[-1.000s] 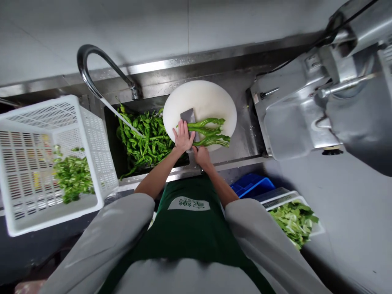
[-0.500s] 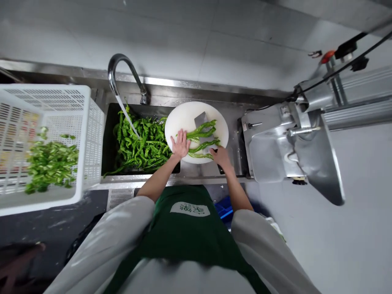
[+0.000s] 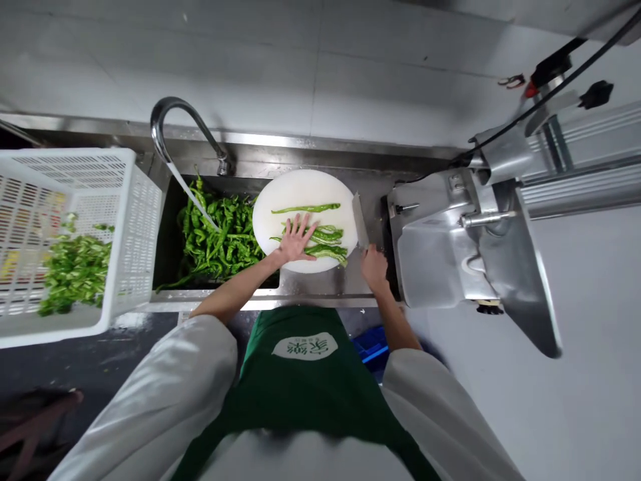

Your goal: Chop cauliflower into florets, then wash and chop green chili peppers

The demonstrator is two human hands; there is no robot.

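Observation:
Several long green peppers [image 3: 328, 234] lie across a round white cutting board [image 3: 300, 184]. Over their left part rests my left hand [image 3: 296, 242], palm down with fingers spread. One pepper [image 3: 306, 208] lies apart, farther back on the board. At the board's right edge is a cleaver [image 3: 359, 222], its broad blade seen nearly edge-on. My right hand [image 3: 374, 267] is closed around the cleaver's handle, which the fingers mostly hide.
Left of the board, a sink basin [image 3: 167, 250] holds a heap of green peppers [image 3: 220, 234] under a running faucet [image 3: 173, 107]. A white basket [image 3: 130, 247] with cut peppers [image 3: 75, 274] stands farther left. At right sits a metal slicing machine [image 3: 435, 247].
My right hand has carried the cleaver from over the board to its right edge. My left hand's fingers have spread out over the peppers, which now lie flatter and more level.

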